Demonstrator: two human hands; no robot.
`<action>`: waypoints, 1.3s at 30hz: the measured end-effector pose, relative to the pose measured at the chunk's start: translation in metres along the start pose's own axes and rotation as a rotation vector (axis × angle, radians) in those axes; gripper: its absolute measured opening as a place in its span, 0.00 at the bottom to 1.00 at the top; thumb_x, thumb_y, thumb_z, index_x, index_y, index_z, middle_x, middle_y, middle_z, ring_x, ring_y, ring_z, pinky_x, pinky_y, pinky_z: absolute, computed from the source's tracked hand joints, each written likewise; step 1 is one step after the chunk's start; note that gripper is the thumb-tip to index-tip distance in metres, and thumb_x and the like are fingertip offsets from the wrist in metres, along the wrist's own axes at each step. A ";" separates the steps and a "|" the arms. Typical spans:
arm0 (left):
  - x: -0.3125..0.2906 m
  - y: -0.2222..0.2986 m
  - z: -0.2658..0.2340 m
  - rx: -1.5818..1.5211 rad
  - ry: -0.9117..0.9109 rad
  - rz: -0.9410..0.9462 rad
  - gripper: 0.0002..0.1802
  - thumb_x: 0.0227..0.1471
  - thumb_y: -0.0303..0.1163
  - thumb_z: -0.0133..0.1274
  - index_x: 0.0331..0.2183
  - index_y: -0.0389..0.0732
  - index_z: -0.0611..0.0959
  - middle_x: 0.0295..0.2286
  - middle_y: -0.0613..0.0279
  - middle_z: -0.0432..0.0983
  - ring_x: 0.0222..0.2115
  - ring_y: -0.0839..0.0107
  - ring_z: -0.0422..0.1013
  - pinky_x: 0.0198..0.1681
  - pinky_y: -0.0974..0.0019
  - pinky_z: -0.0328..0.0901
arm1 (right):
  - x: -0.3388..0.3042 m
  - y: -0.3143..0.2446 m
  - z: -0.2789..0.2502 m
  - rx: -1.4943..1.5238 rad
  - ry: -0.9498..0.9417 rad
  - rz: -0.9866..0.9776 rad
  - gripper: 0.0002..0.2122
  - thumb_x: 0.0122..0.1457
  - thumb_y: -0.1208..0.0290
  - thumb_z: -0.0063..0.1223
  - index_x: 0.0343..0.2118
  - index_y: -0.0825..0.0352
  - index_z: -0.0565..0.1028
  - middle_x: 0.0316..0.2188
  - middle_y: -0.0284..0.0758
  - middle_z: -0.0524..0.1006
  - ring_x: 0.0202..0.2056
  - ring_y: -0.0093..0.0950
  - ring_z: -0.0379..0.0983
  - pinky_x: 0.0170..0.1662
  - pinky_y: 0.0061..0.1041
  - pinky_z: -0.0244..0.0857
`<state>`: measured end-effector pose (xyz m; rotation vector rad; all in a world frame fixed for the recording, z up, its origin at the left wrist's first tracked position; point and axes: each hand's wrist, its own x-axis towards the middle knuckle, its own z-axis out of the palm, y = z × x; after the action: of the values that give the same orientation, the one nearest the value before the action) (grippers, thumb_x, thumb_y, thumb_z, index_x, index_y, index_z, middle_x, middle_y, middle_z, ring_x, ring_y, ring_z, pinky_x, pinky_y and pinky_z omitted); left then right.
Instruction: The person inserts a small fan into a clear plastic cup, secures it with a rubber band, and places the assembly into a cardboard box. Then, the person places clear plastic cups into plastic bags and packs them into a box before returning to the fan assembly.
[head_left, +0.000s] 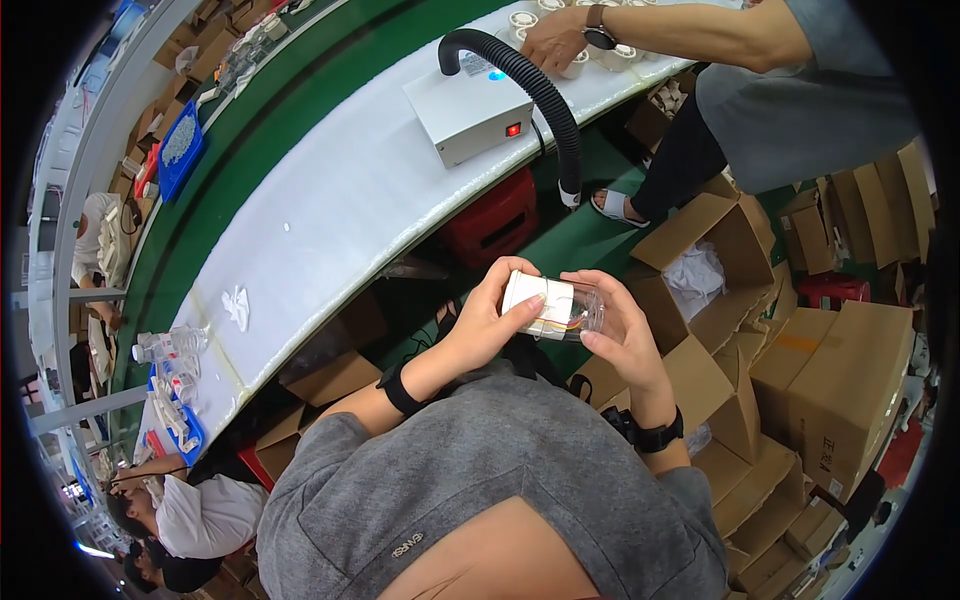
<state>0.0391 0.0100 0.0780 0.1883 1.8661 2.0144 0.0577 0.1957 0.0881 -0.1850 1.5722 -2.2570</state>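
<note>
In front of my chest, just off the table's near edge, both hands meet on one device. My left hand (492, 315) is closed around its white cylindrical housing (528, 292), the thumb pressed on the side. Fingers of my right hand (627, 325) wrap the clear plastic cover (590, 310) at the other end. Thin coloured wires (572, 324), red and yellow among them, show near where the two parts meet. Whether the cover is fully seated on the housing I cannot tell.
A grey box with a red switch (470, 115) and black flexible hose (545, 85) stands on the white table (300, 215). A co-worker's hand (555, 40) reaches among white round parts (620, 55). Open cartons (720, 255) stand at right. Crumpled tissue (236, 306) lies left.
</note>
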 end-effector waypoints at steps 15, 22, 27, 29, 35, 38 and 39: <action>-0.003 -0.001 0.002 -0.030 0.108 -0.004 0.16 0.43 0.35 0.50 0.34 0.39 0.66 0.24 0.67 0.66 0.24 0.82 0.62 0.26 0.78 0.58 | 0.002 -0.036 0.020 -1.248 0.069 -0.443 0.07 0.37 0.76 0.49 0.23 0.68 0.72 0.43 0.46 0.62 0.50 0.45 0.53 0.49 0.38 0.49; -0.003 -0.004 0.003 0.115 0.122 0.030 0.16 0.43 0.33 0.50 0.34 0.38 0.66 0.25 0.64 0.66 0.27 0.79 0.63 0.30 0.76 0.59 | 0.008 -0.040 0.011 -1.155 -0.047 -0.365 0.04 0.37 0.78 0.49 0.21 0.68 0.70 0.41 0.43 0.63 0.48 0.44 0.54 0.48 0.37 0.50; 0.000 -0.004 0.002 0.107 0.113 -0.012 0.14 0.44 0.31 0.48 0.35 0.40 0.66 0.26 0.68 0.64 0.27 0.82 0.61 0.30 0.78 0.58 | 0.010 -0.039 0.016 -1.157 0.001 -0.384 0.04 0.38 0.79 0.49 0.19 0.68 0.68 0.38 0.42 0.63 0.47 0.43 0.56 0.47 0.36 0.51; 0.001 -0.002 0.003 0.070 0.128 -0.005 0.14 0.44 0.32 0.48 0.35 0.40 0.66 0.25 0.68 0.64 0.26 0.83 0.60 0.28 0.79 0.57 | 0.009 -0.037 0.021 -1.184 0.012 -0.400 0.04 0.38 0.80 0.49 0.19 0.68 0.68 0.38 0.42 0.63 0.46 0.43 0.56 0.46 0.36 0.51; 0.004 0.009 0.006 -0.239 0.079 -0.149 0.13 0.45 0.36 0.46 0.35 0.44 0.66 0.23 0.72 0.64 0.21 0.87 0.56 0.18 0.83 0.50 | -0.005 -0.037 0.030 -1.278 0.157 -0.486 0.07 0.37 0.77 0.51 0.23 0.67 0.70 0.41 0.45 0.63 0.47 0.46 0.55 0.48 0.39 0.50; 0.004 0.012 0.006 -0.284 0.051 -0.168 0.14 0.45 0.37 0.45 0.36 0.45 0.66 0.24 0.72 0.64 0.20 0.87 0.56 0.17 0.83 0.48 | -0.010 -0.037 0.026 -1.224 0.179 -0.516 0.09 0.37 0.76 0.52 0.25 0.67 0.71 0.42 0.45 0.62 0.48 0.46 0.55 0.48 0.39 0.50; 0.005 0.014 0.007 -0.292 0.031 -0.171 0.14 0.45 0.37 0.45 0.36 0.45 0.66 0.24 0.72 0.64 0.20 0.87 0.57 0.17 0.83 0.48 | -0.012 -0.037 0.023 -1.189 0.176 -0.530 0.09 0.36 0.76 0.53 0.26 0.67 0.71 0.42 0.45 0.62 0.48 0.46 0.55 0.48 0.39 0.50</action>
<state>0.0344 0.0178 0.0919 -0.0805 1.5234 2.1474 0.0671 0.1912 0.1321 -0.7886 3.0404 -1.3017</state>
